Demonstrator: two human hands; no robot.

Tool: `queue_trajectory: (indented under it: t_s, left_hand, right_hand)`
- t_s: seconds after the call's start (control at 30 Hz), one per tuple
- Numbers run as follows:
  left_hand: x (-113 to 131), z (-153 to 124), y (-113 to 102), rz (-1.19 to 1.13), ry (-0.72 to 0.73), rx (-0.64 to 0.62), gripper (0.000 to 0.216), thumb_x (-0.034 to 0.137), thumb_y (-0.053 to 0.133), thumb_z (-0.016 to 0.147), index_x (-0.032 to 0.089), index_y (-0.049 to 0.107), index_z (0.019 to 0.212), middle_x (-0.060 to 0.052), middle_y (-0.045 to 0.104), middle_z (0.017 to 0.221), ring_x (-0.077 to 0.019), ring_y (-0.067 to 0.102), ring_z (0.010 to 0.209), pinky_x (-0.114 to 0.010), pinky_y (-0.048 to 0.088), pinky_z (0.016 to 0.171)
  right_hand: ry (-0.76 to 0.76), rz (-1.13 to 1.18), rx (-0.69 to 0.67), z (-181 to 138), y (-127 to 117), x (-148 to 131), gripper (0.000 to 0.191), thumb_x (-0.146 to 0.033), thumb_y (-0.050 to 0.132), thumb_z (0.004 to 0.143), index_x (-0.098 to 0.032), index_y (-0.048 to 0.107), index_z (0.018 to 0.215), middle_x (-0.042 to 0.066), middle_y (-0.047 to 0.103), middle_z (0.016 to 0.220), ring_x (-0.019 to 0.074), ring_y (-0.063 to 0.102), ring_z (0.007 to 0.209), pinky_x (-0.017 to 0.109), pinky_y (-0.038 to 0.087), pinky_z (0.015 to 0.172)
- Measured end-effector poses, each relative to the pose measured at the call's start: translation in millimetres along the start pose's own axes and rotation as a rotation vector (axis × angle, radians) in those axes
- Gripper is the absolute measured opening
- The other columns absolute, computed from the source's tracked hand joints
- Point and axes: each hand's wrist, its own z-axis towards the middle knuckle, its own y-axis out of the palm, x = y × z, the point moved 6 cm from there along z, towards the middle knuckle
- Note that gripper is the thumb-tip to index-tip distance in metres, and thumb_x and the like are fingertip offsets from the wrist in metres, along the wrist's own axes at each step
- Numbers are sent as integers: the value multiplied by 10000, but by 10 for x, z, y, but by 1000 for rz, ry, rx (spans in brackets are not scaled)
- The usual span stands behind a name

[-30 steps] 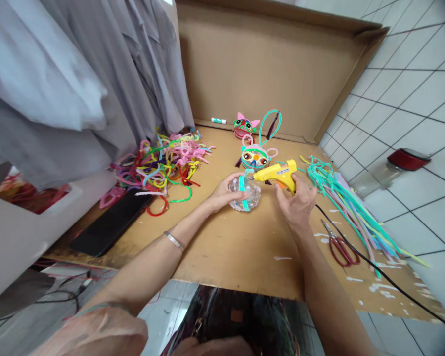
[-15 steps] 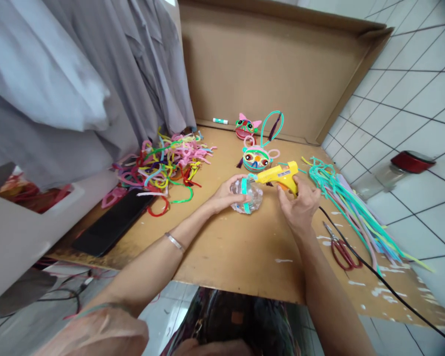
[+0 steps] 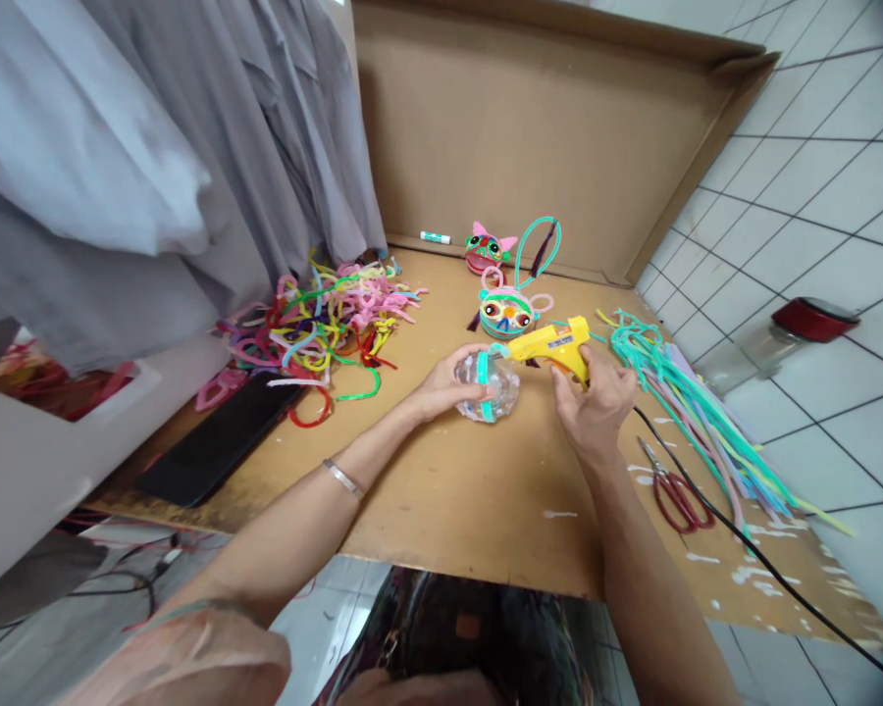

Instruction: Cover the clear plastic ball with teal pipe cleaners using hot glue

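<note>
My left hand point(image 3: 448, 385) is closed around the side of a clear, rounded plastic piece point(image 3: 503, 394), which has a turquoise pipe-cleaner band point(image 3: 484, 378) across it. My right hand point(image 3: 595, 404) grips a yellow hot glue gun point(image 3: 551, 345), fingers about the handle and trigger. The gun's nozzle points left, at the top of the plastic piece by the band; whether the tip touches it I cannot tell. Just behind stands a finished-looking animal-face ornament point(image 3: 506, 314) with pink ears, and beyond it a red one point(image 3: 486, 253).
Loose coloured pipe cleaners point(image 3: 338, 314) are heaped on the left beside a black phone point(image 3: 221, 441). On the right lie a bundle of straight pipe cleaners point(image 3: 696, 412), red-handled scissors point(image 3: 678, 495) and a black cord point(image 3: 751, 549). A cardboard panel point(image 3: 500, 127) rises behind, with a glue stick point(image 3: 435, 237) near its base.
Both hands, the glue gun and the plastic piece hold nearly the same position. The whole view has shifted very slightly.
</note>
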Motion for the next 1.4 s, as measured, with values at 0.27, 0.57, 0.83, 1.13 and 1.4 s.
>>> queue_trajectory:
  t_s: [0.27, 0.57, 0.83, 1.13, 1.4]
  left_hand:
    - [-15, 14, 0, -9, 1, 3, 779, 334, 839, 509, 168, 593, 1229, -3, 638, 910, -142, 577, 791, -253, 478, 781]
    - [-24, 4, 3, 12, -8, -4, 799, 337, 833, 518, 169, 582, 1257, 1, 633, 870, -148, 574, 780, -261, 473, 767]
    - [-32, 9, -4, 23, -2, -3, 791, 339, 835, 527, 176, 588, 1261, 2, 640, 872, -150, 581, 777, -254, 472, 749]
    - [-48, 17, 3, -8, 8, -6, 785, 335, 847, 523, 180, 593, 1249, -16, 658, 927, -163, 600, 818, -270, 489, 787]
    - [-42, 21, 6, -10, 20, -3, 785, 321, 847, 521, 170, 595, 1250, -13, 644, 942, -138, 576, 798, -245, 478, 763]
  right_hand:
    - [-12, 20, 29, -4, -10, -6, 373, -429, 519, 906, -169, 597, 1162, 127, 720, 1035, 251, 642, 895, 385, 387, 843]
    - [-20, 27, 20, 7, -35, 15, 375, -431, 519, 890, -182, 596, 1160, 130, 714, 1027, 265, 643, 930, 386, 386, 839]
    - [-44, 25, 33, 35, -88, -16, 342, -434, 521, 901, -180, 605, 1113, 110, 713, 987, 237, 631, 852, 362, 361, 803]
    - [-27, 26, 60, 46, -106, -51, 338, -435, 515, 905, -177, 599, 1107, 109, 713, 971, 234, 623, 847, 354, 352, 767]
    - [-71, 13, 88, 22, -69, -40, 332, -399, 576, 855, -185, 603, 1107, 85, 727, 928, 226, 628, 783, 359, 368, 774]
